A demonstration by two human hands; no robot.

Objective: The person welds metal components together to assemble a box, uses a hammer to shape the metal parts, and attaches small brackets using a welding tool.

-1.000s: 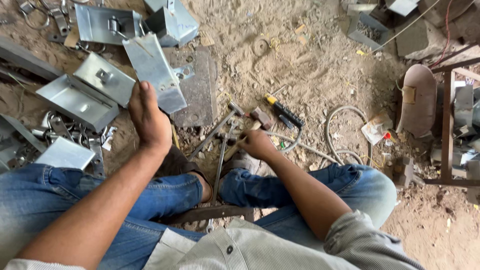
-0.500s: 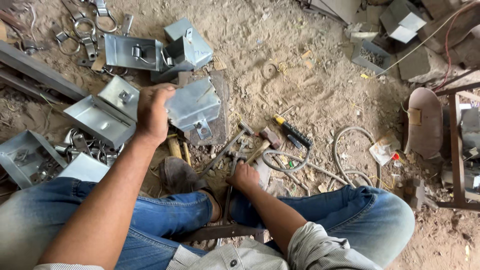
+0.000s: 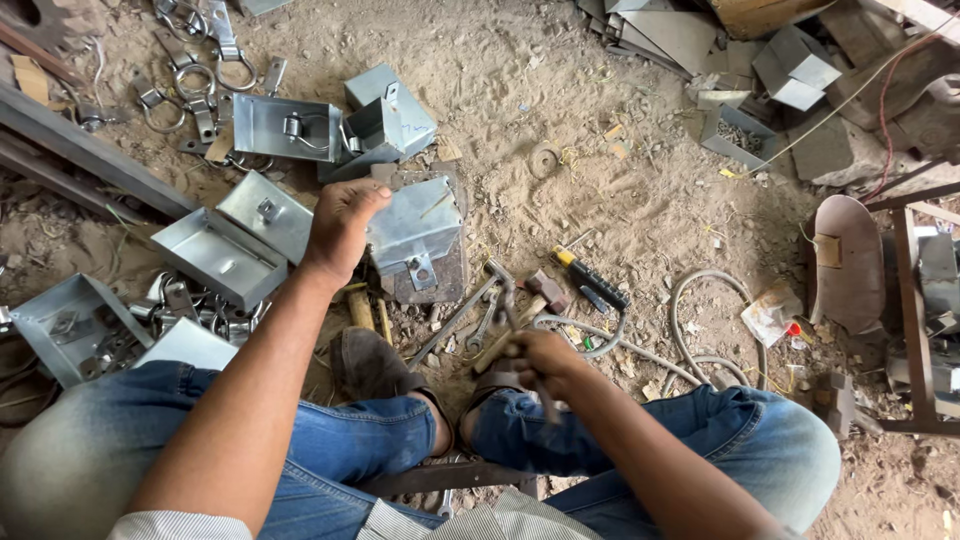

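While I sit on the dirt floor (image 3: 600, 130) with knees apart, my left hand (image 3: 338, 228) is stretched forward, its fingers closed over the near-left edge of a folded grey metal box (image 3: 415, 228), thumb on top, so the box is clamped and steadied where it rests on a flat rusty plate (image 3: 430, 282). A small hinge tab (image 3: 421, 271) hangs off the box's side nearest me. My right hand (image 3: 538, 366) lies closer to my lap, to the right of the box, wrapped shut round the handle of a hammer (image 3: 502, 300) whose head points forward toward the plate. Just beyond that hand lie a wrench (image 3: 480, 330), a yellow-tipped screwdriver (image 3: 590, 278) and a loop of grey hose (image 3: 690, 320). To the left of my left hand sit more boxes (image 3: 230, 235) of the same kind, some open; farther forward lies another with a ring latch (image 3: 287, 127), and a scatter of loose rings (image 3: 190, 80). By my judgement, the step in hand is positioning the piece for a blow; the next move calls for a firm hold and fingers kept off the strike point.
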